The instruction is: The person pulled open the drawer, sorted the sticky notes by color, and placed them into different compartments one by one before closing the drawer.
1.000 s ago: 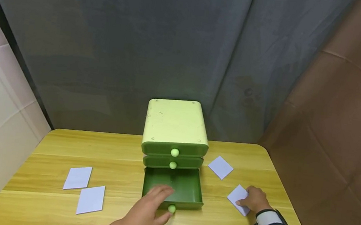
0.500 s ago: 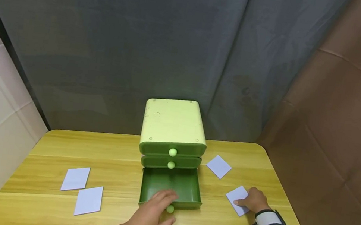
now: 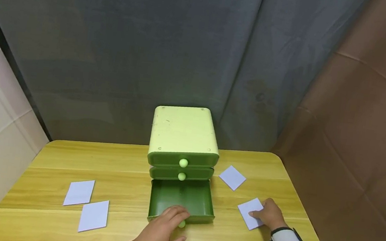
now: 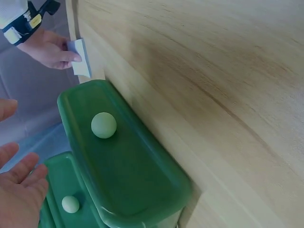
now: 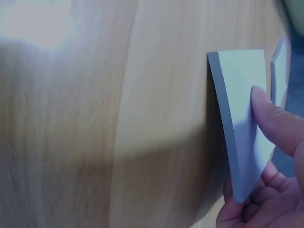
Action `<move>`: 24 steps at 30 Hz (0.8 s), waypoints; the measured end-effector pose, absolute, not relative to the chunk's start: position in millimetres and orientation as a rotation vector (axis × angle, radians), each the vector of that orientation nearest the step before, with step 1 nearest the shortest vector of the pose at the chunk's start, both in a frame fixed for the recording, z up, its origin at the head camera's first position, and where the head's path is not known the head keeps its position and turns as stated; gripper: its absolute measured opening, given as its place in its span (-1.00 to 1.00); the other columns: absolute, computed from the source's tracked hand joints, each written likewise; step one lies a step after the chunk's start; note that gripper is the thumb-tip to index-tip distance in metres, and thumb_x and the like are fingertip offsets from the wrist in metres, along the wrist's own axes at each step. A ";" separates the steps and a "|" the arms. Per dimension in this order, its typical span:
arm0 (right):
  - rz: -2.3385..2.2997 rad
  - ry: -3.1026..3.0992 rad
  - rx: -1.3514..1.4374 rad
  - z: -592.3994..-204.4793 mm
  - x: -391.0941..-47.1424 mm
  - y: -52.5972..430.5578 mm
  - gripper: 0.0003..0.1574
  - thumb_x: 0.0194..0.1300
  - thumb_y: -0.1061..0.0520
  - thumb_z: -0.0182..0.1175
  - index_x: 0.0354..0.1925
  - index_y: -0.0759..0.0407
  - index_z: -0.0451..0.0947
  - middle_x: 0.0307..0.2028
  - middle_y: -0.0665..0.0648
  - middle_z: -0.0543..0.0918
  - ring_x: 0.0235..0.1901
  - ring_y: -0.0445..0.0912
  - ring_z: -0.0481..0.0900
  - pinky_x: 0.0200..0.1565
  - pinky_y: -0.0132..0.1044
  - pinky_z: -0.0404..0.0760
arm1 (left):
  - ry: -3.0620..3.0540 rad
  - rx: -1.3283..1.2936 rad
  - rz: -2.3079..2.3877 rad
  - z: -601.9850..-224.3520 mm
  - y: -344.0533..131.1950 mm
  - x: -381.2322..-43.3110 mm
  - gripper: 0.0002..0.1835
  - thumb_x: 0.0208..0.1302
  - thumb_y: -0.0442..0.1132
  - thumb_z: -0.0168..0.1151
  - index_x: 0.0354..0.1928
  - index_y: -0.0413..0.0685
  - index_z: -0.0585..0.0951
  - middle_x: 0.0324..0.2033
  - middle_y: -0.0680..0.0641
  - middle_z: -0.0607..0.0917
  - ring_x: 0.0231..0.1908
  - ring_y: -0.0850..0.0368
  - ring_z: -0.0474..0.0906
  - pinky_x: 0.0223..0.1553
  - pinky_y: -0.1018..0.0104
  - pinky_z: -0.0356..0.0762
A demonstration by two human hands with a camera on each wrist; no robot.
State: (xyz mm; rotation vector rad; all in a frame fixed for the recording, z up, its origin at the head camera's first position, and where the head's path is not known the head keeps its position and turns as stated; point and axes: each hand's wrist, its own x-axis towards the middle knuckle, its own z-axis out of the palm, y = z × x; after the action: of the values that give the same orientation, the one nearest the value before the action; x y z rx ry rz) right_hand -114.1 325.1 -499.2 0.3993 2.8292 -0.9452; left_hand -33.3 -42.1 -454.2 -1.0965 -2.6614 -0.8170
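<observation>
My right hand (image 3: 270, 214) pinches a square white note pad (image 3: 249, 212) on the right of the table. The right wrist view shows the thumb lying across the pad's face (image 5: 242, 90) and curled fingers at its lower edge. My left hand (image 3: 161, 231) hovers, fingers loosely spread, at the front of the pulled-out bottom drawer (image 3: 187, 196). It partly covers that drawer's round light-green knob (image 3: 182, 224). In the left wrist view the left fingers (image 4: 21, 168) are apart from the knob (image 4: 103, 125) and hold nothing.
The small green cabinet (image 3: 184, 129) stands at the back middle, its upper drawers pushed in. Another white pad (image 3: 232, 177) lies right of it. Two more, a rear pad (image 3: 79, 192) and a front pad (image 3: 93, 216), lie at left. A grey curtain (image 3: 133, 49) hangs behind.
My left hand has moved right and in closer over the bottom drawer's front. The pad in my right hand has shifted and turned slightly. The head view has swung a little to the right.
</observation>
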 end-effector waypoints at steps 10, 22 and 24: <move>-1.151 2.809 0.352 -481.4 -110.8 309.4 -0.74 0.13 0.28 0.30 -0.39 0.37 0.38 -0.47 0.17 0.39 -0.39 0.03 0.40 -0.42 -0.28 0.35 | -2.706 -1.021 -0.818 -455.3 -50.7 -33.8 -0.49 0.20 -0.15 0.36 0.17 -0.10 0.49 0.12 -0.02 0.50 0.15 0.05 0.44 0.06 0.17 0.56; -1.242 2.832 0.256 -452.5 -111.9 275.9 -0.74 0.18 0.25 0.31 -0.35 0.35 0.40 -0.51 0.08 0.33 -0.44 -0.08 0.32 -0.45 -0.34 0.31 | -2.718 -0.891 -0.832 -459.0 -64.5 -39.5 -0.47 0.16 -0.17 0.38 0.17 -0.13 0.50 0.10 -0.07 0.54 0.12 0.02 0.46 0.07 0.12 0.55; -1.260 2.837 0.225 -445.5 -111.9 267.2 -0.76 0.17 0.26 0.31 -0.36 0.33 0.41 -0.51 0.07 0.33 -0.43 -0.08 0.32 -0.46 -0.35 0.30 | -2.729 -0.872 -0.845 -458.5 -66.7 -40.0 -0.47 0.17 -0.17 0.38 0.18 -0.13 0.49 0.11 -0.06 0.53 0.13 0.03 0.46 0.07 0.12 0.55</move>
State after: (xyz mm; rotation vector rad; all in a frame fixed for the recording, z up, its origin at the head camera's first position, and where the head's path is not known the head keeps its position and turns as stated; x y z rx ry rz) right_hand -111.9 267.2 -445.5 0.2246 2.8368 -1.2600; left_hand -40.0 -66.7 -458.5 -0.8716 -2.7287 -0.8451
